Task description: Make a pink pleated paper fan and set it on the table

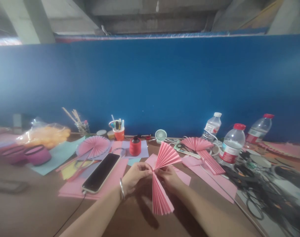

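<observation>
Left hand point(137, 176) and right hand point(171, 179) are both pinching the pink pleated paper point(165, 158) at its waist, right between them. Honestly, I'd grip firmly there and not squash the flared folds.

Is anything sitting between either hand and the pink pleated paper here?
Nothing visible: the left hand and the right hand both hold the pink pleated paper near its narrow middle, though its folds partly hide the right grip.

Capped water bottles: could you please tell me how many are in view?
3, all on the right: a white-capped bottle leftmost, a nearer red-capped bottle in the middle, a farther red-capped bottle rightmost.
</observation>
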`<state>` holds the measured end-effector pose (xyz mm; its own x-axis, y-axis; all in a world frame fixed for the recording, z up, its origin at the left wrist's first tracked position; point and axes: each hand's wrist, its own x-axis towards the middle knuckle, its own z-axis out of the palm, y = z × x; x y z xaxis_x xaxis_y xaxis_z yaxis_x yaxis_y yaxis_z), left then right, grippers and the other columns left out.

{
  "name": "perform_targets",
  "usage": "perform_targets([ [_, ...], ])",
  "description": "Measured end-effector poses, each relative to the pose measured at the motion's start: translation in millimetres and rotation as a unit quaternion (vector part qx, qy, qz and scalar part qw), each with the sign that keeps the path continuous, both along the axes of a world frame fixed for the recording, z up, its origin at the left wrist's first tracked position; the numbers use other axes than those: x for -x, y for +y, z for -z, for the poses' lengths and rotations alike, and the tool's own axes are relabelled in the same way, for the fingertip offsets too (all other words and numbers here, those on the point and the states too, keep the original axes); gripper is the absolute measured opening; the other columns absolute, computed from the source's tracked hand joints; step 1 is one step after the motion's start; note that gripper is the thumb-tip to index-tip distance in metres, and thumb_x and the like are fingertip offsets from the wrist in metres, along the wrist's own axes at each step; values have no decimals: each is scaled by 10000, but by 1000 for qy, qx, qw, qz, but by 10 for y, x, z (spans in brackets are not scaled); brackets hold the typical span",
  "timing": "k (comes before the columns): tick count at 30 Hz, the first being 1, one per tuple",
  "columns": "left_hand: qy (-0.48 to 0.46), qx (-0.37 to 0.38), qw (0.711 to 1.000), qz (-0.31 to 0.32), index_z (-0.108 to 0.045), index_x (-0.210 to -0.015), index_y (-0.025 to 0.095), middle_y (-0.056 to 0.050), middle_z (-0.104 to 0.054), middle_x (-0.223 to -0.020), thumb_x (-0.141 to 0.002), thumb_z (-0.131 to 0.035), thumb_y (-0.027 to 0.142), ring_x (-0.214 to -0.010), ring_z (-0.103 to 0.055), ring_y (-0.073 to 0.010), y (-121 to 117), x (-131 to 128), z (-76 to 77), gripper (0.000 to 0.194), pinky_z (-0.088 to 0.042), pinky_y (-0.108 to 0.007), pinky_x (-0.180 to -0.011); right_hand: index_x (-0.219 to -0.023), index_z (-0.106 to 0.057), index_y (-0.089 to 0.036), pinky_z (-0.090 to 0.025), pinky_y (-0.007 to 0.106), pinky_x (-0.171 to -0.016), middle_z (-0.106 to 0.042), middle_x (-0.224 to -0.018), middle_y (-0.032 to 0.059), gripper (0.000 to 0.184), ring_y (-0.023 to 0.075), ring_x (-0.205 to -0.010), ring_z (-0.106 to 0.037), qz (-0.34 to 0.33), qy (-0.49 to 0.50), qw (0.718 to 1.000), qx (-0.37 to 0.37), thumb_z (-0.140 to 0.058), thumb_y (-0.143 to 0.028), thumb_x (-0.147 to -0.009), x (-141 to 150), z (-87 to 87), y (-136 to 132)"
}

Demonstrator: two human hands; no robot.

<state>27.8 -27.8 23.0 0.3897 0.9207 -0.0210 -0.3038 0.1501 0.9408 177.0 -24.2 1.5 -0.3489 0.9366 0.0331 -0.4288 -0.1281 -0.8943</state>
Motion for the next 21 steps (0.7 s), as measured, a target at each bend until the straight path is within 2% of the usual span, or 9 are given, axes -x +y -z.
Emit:
perform_targets([
  [3,-2,19,1000,3,-613,-613,105,14,-557,-536,-583,-722,177,-425,-432,-38,-10,0,-10,134,-344,-172,-459,-610,-547,-131,-269,202,-451,-494,-521,-34,220,67,-457,-401,-6,8,1000,-3,-705,-282,-598,-10,-20,-9],
  [5,5,23,1000,-7,-604,-581,105,26,-531,-505,-571,-731,207,-402,-401,-31,-8,1,-6,163,-319,-169,-433,-580,-531,-132,-236,202,-437,-457,-491,-44,241,56,-433,-354,-4,-7,1000,-11,-705,-296,-600,-13,-18,1],
  [8,44,9,998,-46,-598,-559,110,61,-436,-410,-577,-726,268,-361,-328,-25,15,4,13,205,-258,-165,-391,-504,-492,-138,-171,208,-416,-365,-425,-70,302,37,-393,-248,16,-19,1000,-16,-706,-330,-596,-12,10,36],
  [10,76,-19,994,-77,-614,-577,109,60,-434,-404,-589,-717,279,-371,-333,-32,40,6,27,199,-259,-168,-394,-498,-499,-138,-164,210,-418,-352,-419,-72,307,37,-393,-236,23,-14,1000,-10,-711,-343,-583,-6,36,61],
  [15,134,-73,982,-111,-632,-585,119,4,-572,-537,-586,-708,276,-491,-471,-87,68,-4,42,174,-354,-192,-476,-522,-513,-143,-174,210,-424,-374,-430,-65,288,43,-400,-245,25,-16,1000,-5,-700,-351,-591,14,67,72],
  [18,131,-57,985,-94,-627,-587,122,20,-544,-487,-591,-701,291,-452,-453,-83,50,-15,42,185,-342,-192,-452,-519,-504,-148,-203,210,-429,-407,-442,-57,268,50,-401,-279,18,-24,999,-18,-681,-333,-598,7,12,31],
  [21,116,-40,990,-67,-631,-583,120,23,-548,-479,-578,-710,268,-446,-452,-77,29,-17,43,168,-350,-192,-464,-531,-545,-157,-287,229,-472,-495,-490,-29,188,89,-451,-389,23,-70,997,-35,-654,-298,-591,-30,-102,-22],
])
